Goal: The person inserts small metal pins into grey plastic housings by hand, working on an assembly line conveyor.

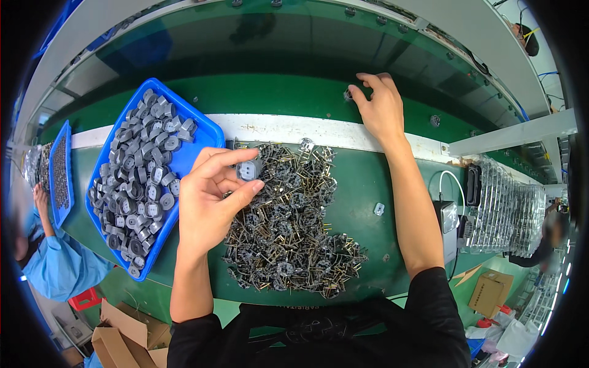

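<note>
My left hand (216, 195) pinches a grey round plastic socket piece (248, 170) between thumb and fingers, with its two-holed face showing. Just beneath it spreads a big heap of small dark parts with brass pins (288, 227) on the green table. A blue tray (205, 130), filled with several loose grey pieces (138, 172), stands to the left of that hand. My right hand (381, 104) reaches out over the green belt (294, 92), its thumb and forefinger apart. A small dark part (348, 94) lies close to the thumb tip, apparently on the belt.
A white rail (319, 127) separates the table (356, 211) from the belt. One light piece (379, 209) lies right of the heap. A white device with a cable (448, 227) and stacked clear plastic trays (503, 208) are at the right. A person in blue (64, 264) works at the left.
</note>
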`<state>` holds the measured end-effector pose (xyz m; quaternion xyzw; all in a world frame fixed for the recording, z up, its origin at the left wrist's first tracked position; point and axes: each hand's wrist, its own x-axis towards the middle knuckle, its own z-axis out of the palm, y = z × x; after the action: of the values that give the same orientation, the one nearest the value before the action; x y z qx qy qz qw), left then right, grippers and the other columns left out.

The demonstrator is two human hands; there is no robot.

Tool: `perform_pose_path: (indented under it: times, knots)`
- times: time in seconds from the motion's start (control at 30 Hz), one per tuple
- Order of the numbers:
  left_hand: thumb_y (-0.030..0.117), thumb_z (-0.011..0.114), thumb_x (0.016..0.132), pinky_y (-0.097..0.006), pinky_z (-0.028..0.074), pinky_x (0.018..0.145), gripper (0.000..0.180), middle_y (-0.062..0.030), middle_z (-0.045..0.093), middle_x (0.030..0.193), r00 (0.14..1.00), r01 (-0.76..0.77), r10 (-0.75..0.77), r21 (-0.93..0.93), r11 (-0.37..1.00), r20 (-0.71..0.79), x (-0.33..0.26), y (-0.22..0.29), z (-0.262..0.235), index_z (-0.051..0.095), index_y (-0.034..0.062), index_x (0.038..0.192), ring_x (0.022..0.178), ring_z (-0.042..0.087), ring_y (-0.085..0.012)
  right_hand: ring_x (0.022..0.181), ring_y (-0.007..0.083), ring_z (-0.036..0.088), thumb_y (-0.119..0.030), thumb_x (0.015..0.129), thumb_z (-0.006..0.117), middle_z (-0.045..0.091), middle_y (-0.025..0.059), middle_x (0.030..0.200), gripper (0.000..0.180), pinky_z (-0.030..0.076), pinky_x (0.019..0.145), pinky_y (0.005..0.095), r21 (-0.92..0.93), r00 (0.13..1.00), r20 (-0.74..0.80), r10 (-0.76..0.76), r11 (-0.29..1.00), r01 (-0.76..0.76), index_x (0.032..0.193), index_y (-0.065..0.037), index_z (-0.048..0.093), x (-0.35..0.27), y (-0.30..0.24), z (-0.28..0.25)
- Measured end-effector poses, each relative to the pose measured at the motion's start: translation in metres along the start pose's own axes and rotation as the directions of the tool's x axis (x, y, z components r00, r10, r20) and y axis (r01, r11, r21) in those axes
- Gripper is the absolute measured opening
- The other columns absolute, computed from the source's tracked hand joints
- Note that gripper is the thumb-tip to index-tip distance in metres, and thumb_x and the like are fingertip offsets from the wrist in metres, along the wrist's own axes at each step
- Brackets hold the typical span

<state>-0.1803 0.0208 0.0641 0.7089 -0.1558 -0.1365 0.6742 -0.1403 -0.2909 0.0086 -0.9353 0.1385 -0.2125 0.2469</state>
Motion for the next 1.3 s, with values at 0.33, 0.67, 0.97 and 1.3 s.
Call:
perform_pose_path:
  times: [0.33,0.67,0.97,1.3]
  knots:
    - [-0.014,0.068,0.080,-0.017,0.051,0.070,0.041,-0.0037,0.050,0.102,0.998,0.066,-0.065,-0.057,0.996,0.021,-0.001,-0.006,0.000,0.062,-0.0050,0.119,0.080,0.059,-0.0055,0.084,0.0261,0.062,-0.012,0.080,0.072,0.062,0.0099,0.089,0.020,0.050,0.074,0.0343,0.347,0.727,0.547,-0.415,0.903,0.255,0.098,-0.003,0.072,-0.028,-0.050,-0.009]
    - [-0.014,0.073,0.076,-0.019,0.052,0.071,0.042,0.0000,0.050,0.087,0.993,0.063,-0.053,-0.098,0.993,0.103,0.001,-0.007,0.000,0.061,-0.0028,0.115,0.085,0.058,-0.0058,0.074,0.0149,0.060,-0.005,0.080,0.075,0.062,0.0042,0.085,0.013,0.048,0.066,0.0314,0.519,0.724,0.474,-0.502,0.823,0.232,0.090,-0.004,0.068,-0.029,-0.069,-0.036]
    - [-0.016,0.075,0.073,-0.025,0.058,0.076,0.042,-0.0131,0.060,0.112,0.998,-0.012,0.030,-0.265,0.964,0.063,-0.003,-0.012,0.008,0.060,-0.0055,0.111,0.093,0.066,-0.0149,0.078,0.0151,0.066,0.011,0.085,0.064,0.060,0.0089,0.096,0.018,0.056,0.066,0.0238,0.852,0.730,0.521,-0.443,0.227,-0.471,0.101,0.006,0.068,-0.057,-0.103,-0.044]
    - [-0.016,0.077,0.070,-0.026,0.059,0.080,0.039,-0.0120,0.057,0.107,0.985,-0.172,0.167,-0.168,0.971,-0.049,-0.006,-0.008,0.010,0.061,-0.0070,0.104,0.094,0.066,-0.0171,0.073,0.0091,0.062,0.001,0.082,0.075,0.065,0.0060,0.090,0.016,0.049,0.058,0.0212,0.894,0.877,0.245,-0.414,0.445,-0.040,0.097,-0.001,0.072,-0.074,-0.115,-0.035]
